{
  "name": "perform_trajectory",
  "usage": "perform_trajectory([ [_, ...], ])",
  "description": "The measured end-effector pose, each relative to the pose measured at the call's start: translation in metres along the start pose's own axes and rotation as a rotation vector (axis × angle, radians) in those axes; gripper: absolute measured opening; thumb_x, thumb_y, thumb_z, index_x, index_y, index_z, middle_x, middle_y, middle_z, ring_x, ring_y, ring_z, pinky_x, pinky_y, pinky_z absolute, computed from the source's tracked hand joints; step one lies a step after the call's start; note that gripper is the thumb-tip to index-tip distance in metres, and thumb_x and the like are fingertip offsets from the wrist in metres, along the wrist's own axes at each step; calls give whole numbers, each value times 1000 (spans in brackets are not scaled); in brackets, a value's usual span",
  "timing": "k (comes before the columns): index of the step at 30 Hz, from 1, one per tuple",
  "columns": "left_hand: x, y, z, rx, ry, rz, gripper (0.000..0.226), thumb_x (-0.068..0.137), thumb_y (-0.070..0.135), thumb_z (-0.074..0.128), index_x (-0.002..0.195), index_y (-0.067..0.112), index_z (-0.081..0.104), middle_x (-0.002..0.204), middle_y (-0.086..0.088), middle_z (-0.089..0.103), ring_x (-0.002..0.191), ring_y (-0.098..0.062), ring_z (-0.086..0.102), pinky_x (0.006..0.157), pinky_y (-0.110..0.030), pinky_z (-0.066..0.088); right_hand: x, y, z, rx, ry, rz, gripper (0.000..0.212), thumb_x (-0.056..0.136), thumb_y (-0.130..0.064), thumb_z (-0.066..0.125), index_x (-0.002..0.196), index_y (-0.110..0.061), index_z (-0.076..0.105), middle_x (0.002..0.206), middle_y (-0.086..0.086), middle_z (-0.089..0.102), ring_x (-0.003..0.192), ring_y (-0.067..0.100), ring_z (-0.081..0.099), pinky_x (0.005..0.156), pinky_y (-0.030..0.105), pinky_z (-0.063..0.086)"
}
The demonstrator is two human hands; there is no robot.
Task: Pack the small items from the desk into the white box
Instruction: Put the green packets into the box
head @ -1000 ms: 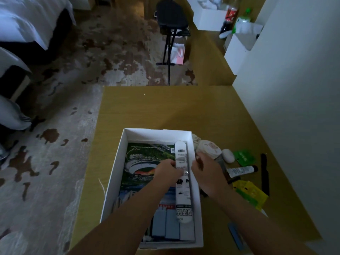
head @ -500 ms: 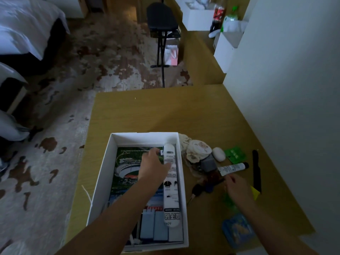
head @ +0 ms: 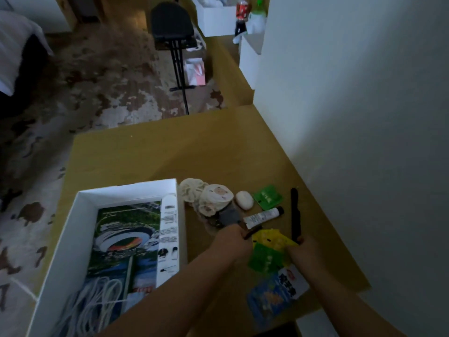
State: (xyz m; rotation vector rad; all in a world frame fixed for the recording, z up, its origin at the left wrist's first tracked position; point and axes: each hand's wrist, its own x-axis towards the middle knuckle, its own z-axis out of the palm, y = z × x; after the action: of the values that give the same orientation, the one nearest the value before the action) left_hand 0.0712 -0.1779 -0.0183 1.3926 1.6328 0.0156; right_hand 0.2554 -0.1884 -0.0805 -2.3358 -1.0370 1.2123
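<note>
Behind the left hand [head: 230, 242] and the right hand [head: 301, 250], both forearms [head: 170, 290] run bare to the picture's edge. The hands are bare too.

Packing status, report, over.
Left hand and right hand down among the packets, grips unclear. White box holds long tube and cord. Small tube, black strip not yet packed.

One white box [head: 80, 229] on a mustard-yellow table [head: 194, 154], holding a green-and-white stadium print [head: 126, 234] and a white tube [head: 168, 239] lettered black. Between its 2 and 4 o'clock: green sachet [head: 267, 197], black strip [head: 296, 215], yellow packet [head: 272, 240], blue-and-white packet [head: 269, 297]. Carpet [head: 109, 93]: cream, mottled brown.
</note>
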Motion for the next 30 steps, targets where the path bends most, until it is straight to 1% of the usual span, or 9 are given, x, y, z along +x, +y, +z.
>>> perform_trajectory([
  [2,14,-4,18,-97,-118,-206,26,90,21,59,114,12,52,101,-11,56,79,-22,57,64,-27,42,4,-1,0,18,-14,12,45,86,-6,59,128,2,48,122,24,55,101,33,56,53,27,34],
  [4,26,-8,36,-190,-131,-303,28,88,20,64,110,10,49,102,-11,55,84,-23,58,70,-30,44,7,0,1,56,-38,27,47,85,-7,61,128,2,47,117,22,56,98,32,56,59,28,39],
  [9,44,-7,68,-371,61,-337,48,84,17,68,126,12,44,111,-17,61,85,-25,58,71,-37,52,14,-2,1,197,-159,109,45,83,-7,67,125,4,51,126,22,55,105,33,56,79,35,44],
  [14,40,-2,75,-550,163,-295,9,76,15,71,84,11,71,87,-14,70,73,-22,62,66,-34,50,15,-10,-5,178,-403,83,17,77,-11,75,91,-7,66,83,7,65,73,19,61,58,28,46],
  [18,38,2,74,-643,135,-299,14,76,12,71,66,20,65,75,-5,65,73,-19,62,72,-37,53,13,-10,-3,144,-492,37,12,80,-9,71,90,-10,65,86,7,67,76,19,63,58,26,44],
  [20,35,3,73,-723,134,-314,10,77,7,71,78,15,66,81,-4,64,77,-19,61,78,-38,54,13,-11,-5,161,-500,20,9,82,-9,68,90,-12,67,92,9,69,78,19,63,59,26,44],
  [24,33,1,68,-848,163,-284,53,81,22,73,128,14,50,123,-7,55,106,-24,56,84,-39,50,16,-17,-14,270,-463,84,22,84,-16,69,104,-8,64,101,11,68,90,27,64,76,37,52],
  [26,29,6,62,-969,158,-227,67,78,34,74,134,20,42,124,-3,51,107,-21,54,82,-38,47,19,-22,-17,410,-468,109,26,85,-16,67,109,-8,63,104,12,69,96,31,65,84,44,53],
  [30,31,16,58,-1291,-6,26,76,67,39,77,134,28,43,125,1,62,110,-22,63,87,-41,54,18,-35,-24,643,-548,88,22,89,-16,60,110,-11,65,106,11,72,96,29,68,73,40,56],
])
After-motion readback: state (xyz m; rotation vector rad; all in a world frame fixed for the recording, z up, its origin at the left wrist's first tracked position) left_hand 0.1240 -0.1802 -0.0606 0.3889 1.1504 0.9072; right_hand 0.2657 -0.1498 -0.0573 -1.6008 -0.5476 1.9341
